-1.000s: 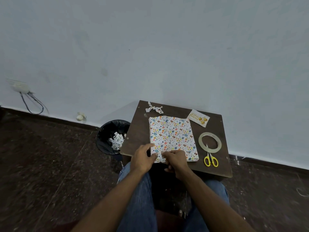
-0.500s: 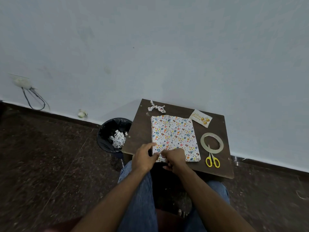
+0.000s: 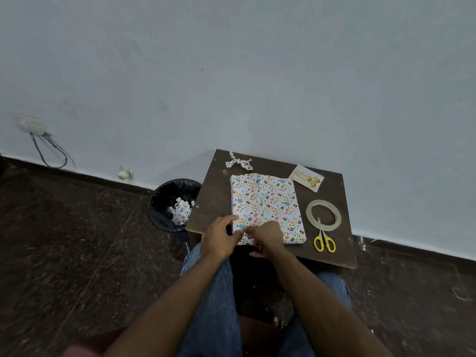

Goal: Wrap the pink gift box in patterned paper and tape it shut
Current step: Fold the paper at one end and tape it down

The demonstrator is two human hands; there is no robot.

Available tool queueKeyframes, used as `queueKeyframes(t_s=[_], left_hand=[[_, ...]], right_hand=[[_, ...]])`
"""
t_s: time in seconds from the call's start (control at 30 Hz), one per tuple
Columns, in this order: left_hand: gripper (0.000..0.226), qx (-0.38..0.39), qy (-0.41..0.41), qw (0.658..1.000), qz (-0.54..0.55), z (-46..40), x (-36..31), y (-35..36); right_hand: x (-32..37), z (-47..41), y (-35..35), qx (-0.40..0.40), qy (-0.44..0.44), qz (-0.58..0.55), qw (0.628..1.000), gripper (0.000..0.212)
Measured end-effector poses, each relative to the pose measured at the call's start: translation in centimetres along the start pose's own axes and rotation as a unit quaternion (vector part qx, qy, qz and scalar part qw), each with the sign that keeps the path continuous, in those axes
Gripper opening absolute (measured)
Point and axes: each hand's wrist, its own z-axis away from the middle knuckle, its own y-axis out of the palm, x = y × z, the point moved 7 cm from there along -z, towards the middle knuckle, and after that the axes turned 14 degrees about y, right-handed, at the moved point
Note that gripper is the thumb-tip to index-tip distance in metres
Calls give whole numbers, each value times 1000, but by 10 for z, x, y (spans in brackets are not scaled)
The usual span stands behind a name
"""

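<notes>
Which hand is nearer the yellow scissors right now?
Right. The right hand works the parcel's near edge, left of the scissors; the left hand is farther left.

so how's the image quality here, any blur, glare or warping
Head view: wide-angle warping bends the skirting line and stretches the forearms at the bottom; light is dim and even, with a soft shadow on the wall behind the table; no strong glare, only a faint sheen on the tape roll; the wrapped box is fairly sharp, while the left hand, right hand and floor look soft.
</notes>
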Motion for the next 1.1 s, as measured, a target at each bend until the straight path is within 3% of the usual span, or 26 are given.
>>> queueKeyframes(t_s=[0.4, 0.8, 0.87, 0.97, 1.1], left_hand=[[42, 0, -18, 1000, 2, 1, 0, -1], [41, 11, -23, 999, 33, 1, 2, 2], [42, 9, -24, 999, 32, 1, 3, 2], [43, 13, -25, 999, 29, 0, 3, 4], [46, 14, -27, 999, 13, 0, -2, 6]], right_hand=[[-10, 1, -4, 18, 3, 34, 999, 37], [-20, 3, -15, 13, -26, 37, 999, 29], [-18, 3, -22, -19, -73, 99, 992, 28], [-15, 8, -48, -147, -165, 222, 950, 32], [-12, 13, -97, -290, -251, 169, 908, 19]])
